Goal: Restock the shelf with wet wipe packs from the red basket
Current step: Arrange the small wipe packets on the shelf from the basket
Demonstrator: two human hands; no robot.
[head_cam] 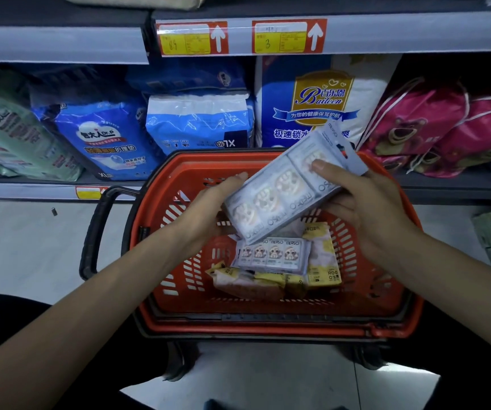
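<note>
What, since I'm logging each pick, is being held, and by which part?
The wet wipe multipack, in both hands: the left hand holds its lower end, the right hand its upper end, thumb on top.

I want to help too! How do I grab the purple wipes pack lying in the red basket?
From above, around its middle: the purple wipes pack lies flat atop the yellow packs with nothing resting on it, so thumb and fingers likely fit across its narrow width.

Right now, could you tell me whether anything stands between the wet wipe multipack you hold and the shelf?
Nothing stands before the wet wipe multipack, but the shelf straight ahead is filled by the Baileen pack and blue XL pack; no free slot shows.
</note>
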